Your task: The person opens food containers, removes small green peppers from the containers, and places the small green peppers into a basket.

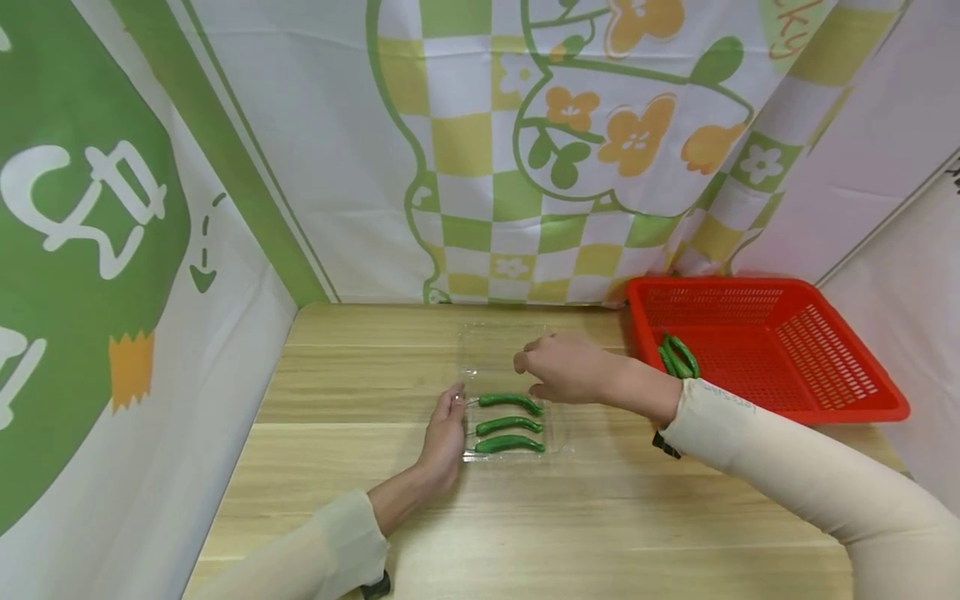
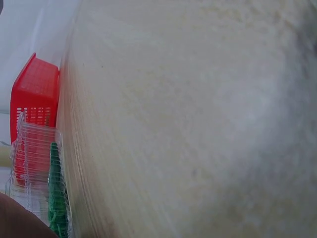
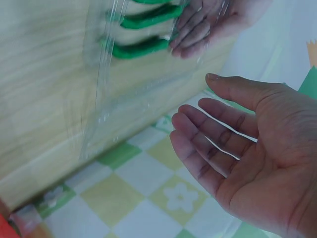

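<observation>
A clear plastic box with its lid folded back stands on the table. Three green chillies lie side by side inside it. My left hand holds the box by its left side; its fingers show through the plastic in the right wrist view. My right hand hovers over the box near the lid hinge. Its palm and loosely bent fingers hold nothing in the right wrist view. In the left wrist view a chilli shows through the box wall.
A red perforated basket stands at the back right of the wooden table, with several green chillies at its left side. My right forearm passes close in front of it. A patterned curtain hangs along the back edge.
</observation>
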Motion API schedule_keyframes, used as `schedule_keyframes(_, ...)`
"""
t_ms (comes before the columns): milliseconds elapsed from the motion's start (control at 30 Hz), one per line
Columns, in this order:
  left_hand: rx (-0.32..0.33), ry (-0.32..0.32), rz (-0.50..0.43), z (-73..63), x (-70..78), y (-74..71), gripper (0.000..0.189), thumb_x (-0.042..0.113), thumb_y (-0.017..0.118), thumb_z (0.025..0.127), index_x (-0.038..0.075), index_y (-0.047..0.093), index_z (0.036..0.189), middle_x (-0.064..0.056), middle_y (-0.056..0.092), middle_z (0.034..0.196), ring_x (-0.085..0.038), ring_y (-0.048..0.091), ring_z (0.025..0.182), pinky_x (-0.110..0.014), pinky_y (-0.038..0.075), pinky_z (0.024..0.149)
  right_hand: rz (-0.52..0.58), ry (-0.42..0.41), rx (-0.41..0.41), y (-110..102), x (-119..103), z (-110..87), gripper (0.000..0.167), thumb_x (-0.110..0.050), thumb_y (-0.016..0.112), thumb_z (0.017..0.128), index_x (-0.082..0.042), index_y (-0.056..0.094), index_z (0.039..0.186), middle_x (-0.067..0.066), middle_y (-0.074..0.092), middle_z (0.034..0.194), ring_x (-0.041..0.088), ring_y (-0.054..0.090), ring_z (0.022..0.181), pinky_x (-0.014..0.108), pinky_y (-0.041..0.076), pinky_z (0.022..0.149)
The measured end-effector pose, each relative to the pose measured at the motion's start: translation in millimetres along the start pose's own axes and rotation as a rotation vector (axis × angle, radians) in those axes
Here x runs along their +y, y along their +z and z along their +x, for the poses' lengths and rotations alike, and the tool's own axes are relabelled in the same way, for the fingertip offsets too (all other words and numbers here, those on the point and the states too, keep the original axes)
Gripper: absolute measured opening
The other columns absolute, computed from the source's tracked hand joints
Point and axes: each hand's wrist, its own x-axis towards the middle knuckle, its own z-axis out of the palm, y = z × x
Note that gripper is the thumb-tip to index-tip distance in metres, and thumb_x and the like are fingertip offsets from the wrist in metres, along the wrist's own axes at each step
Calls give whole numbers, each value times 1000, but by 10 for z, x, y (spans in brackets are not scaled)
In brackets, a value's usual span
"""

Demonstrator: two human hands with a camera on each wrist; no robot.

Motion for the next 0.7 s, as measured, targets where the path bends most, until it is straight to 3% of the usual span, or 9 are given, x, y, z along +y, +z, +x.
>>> schedule_keyframes(167,7,-7,-2,-4,1,-1,52,20,27,116,6,26,166,-22,15,175,-41,2,163,-59,0,132,45,-45,-46,116,-83,67,32,-15,85,91,-6,76,120,9,78,120,28,75,104,44,65,83)
schedule_keyframes(333,10,-9,-11,2,-8,3,52,20,27,116,6,26,166,-21,16,175,-41,2,163,-59,0,132,54,-115,-51,220,-166,134,22,-15,84,90,-9,76,110,4,78,106,21,74,94,39,64,80)
schedule_keyframes(533,13,-11,-17,8,-19,7,52,20,27,116,6,26,166,-21,14,175,-41,1,163,-59,-1,132,71,-110,-76,326,-257,183,27,-21,84,92,-10,76,116,4,79,110,20,76,97,36,65,81)
schedule_keyframes(700,26,-7,-28,16,-18,15,51,19,27,116,5,27,165,-21,15,175,-41,2,163,-59,0,132,52,-128,-69,428,-305,226,20,-24,85,90,-13,78,106,0,79,100,16,73,84,33,62,67)
